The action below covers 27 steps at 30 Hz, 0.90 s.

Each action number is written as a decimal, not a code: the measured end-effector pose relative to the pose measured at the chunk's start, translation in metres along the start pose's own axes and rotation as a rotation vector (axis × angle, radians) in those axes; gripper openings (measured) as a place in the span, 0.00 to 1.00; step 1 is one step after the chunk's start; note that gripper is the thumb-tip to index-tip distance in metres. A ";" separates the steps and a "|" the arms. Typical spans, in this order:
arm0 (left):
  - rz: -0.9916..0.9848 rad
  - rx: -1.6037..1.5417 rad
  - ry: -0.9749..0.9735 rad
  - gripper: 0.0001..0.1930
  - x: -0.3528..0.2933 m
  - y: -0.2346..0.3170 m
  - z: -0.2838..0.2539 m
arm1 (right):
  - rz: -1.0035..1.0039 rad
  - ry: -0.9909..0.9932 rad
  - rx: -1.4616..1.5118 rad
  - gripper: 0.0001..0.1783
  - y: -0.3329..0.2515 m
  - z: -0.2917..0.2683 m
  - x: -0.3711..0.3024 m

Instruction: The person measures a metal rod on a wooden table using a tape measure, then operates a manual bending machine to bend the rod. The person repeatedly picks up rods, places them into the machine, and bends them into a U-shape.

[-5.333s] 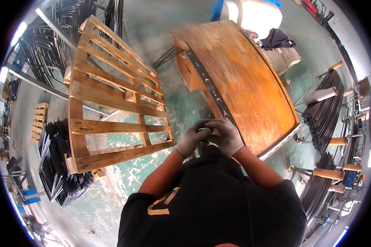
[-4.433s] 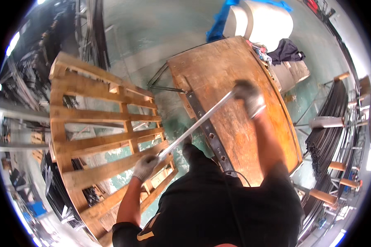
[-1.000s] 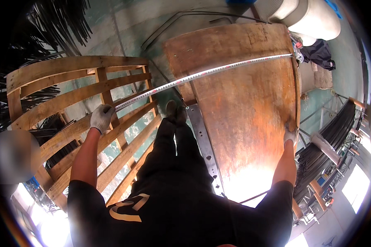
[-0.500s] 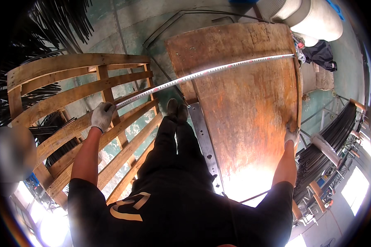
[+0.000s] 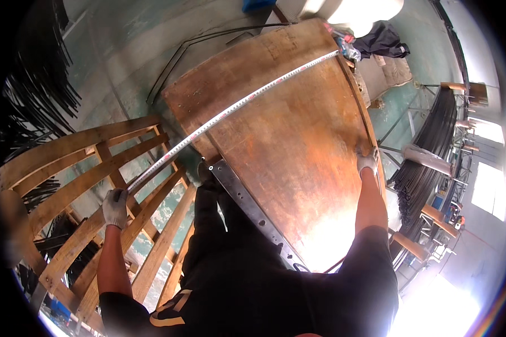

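White tape point(image 5: 252, 96) is grasped by the left grip point(image 5: 115, 208); the right grip's point(image 5: 367, 160) closure cannot be told. Slack should be avoided.

The left hand point(image 5: 115, 208), in a pale glove with dark fingers, holds one end of a long white tape measure point(image 5: 236, 106). The tape goes in a slant over the big brown wooden table point(image 5: 298, 151) and ends near its far right edge. The right hand point(image 5: 367, 160) wears a glove too and rests by the table's right edge. A dark metal bar point(image 5: 242, 196) with holes runs along the table's near left side. Under the left hand is a wooden pallet point(image 5: 95, 173). Dark cloth point(image 5: 382, 42) lies past the table, and black rods point(image 5: 427, 151) sit in a pile on the right.
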<state>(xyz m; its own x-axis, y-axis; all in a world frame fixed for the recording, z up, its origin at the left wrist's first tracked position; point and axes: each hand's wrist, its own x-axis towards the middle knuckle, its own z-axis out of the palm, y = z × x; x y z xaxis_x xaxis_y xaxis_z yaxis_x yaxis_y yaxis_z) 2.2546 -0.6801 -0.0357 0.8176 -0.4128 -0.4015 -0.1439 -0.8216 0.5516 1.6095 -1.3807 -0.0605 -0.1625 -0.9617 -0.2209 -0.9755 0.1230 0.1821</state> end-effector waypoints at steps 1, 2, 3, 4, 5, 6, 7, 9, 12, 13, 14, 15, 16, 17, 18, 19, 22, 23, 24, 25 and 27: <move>0.017 0.012 -0.007 0.10 0.000 0.003 0.000 | 0.008 -0.005 0.000 0.69 -0.003 -0.003 -0.004; 0.010 0.006 -0.011 0.10 0.002 0.005 0.002 | 0.013 -0.007 0.004 0.69 -0.005 -0.007 -0.006; 0.003 -0.001 -0.014 0.10 0.003 0.009 0.003 | 0.017 -0.008 0.008 0.68 -0.006 -0.010 -0.008; -0.005 -0.008 -0.016 0.10 0.003 0.012 0.004 | 0.019 -0.009 0.011 0.68 -0.008 -0.013 -0.010; 0.013 0.001 -0.011 0.10 0.004 0.014 0.004 | 0.018 -0.010 0.017 0.67 -0.010 -0.016 -0.012; 0.029 0.012 -0.009 0.10 0.004 0.016 0.004 | 0.017 -0.013 0.020 0.67 -0.010 -0.017 -0.013; 0.044 0.023 -0.006 0.10 0.004 0.017 0.005 | 0.016 -0.017 0.023 0.67 -0.010 -0.017 -0.014; 0.033 0.010 -0.016 0.10 0.004 0.014 0.005 | 0.016 -0.015 0.005 0.66 -0.011 -0.019 -0.014; 0.035 0.013 -0.010 0.10 0.004 0.006 0.006 | 0.014 -0.007 -0.006 0.66 -0.013 -0.020 -0.015; 0.039 0.017 -0.005 0.09 0.004 0.004 0.006 | 0.014 -0.004 -0.007 0.66 -0.014 -0.020 -0.015; 0.031 0.005 0.002 0.10 0.002 0.002 0.006 | 0.018 -0.008 -0.009 0.66 -0.014 -0.021 -0.015; 0.023 -0.009 0.008 0.10 -0.001 0.008 0.005 | 0.022 -0.011 -0.011 0.66 -0.015 -0.021 -0.016; 0.015 -0.022 0.013 0.10 -0.003 0.011 0.005 | 0.026 -0.015 -0.014 0.66 -0.015 -0.022 -0.016; 0.012 -0.032 0.009 0.10 -0.002 0.009 0.005 | 0.026 -0.018 -0.016 0.66 -0.016 -0.023 -0.016; 0.007 -0.041 0.006 0.10 -0.002 0.004 0.005 | 0.024 -0.022 -0.018 0.66 -0.016 -0.023 -0.016; 0.003 -0.050 0.002 0.10 -0.002 -0.001 0.005 | 0.023 -0.026 -0.021 0.66 -0.016 -0.024 -0.016; 0.002 -0.079 0.001 0.10 0.001 -0.019 0.007 | 0.026 -0.026 -0.017 0.67 -0.017 -0.024 -0.015; -0.003 -0.093 -0.006 0.10 0.003 -0.025 0.007 | 0.026 -0.027 -0.017 0.67 -0.017 -0.024 -0.015; -0.007 -0.107 -0.014 0.10 0.005 -0.029 0.007 | 0.026 -0.028 -0.017 0.67 -0.018 -0.024 -0.016; -0.011 -0.120 -0.021 0.10 0.006 -0.032 0.007 | 0.026 -0.029 -0.017 0.67 -0.018 -0.024 -0.016; -0.032 -0.104 -0.024 0.11 0.006 -0.031 0.005 | 0.029 -0.032 -0.009 0.66 -0.017 -0.025 -0.016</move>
<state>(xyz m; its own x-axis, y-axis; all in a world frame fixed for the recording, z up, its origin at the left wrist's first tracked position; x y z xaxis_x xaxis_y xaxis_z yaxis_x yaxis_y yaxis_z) 2.2611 -0.6589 -0.0590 0.8068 -0.3972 -0.4374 -0.0577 -0.7897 0.6107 1.6329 -1.3732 -0.0362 -0.1953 -0.9494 -0.2459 -0.9690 0.1481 0.1975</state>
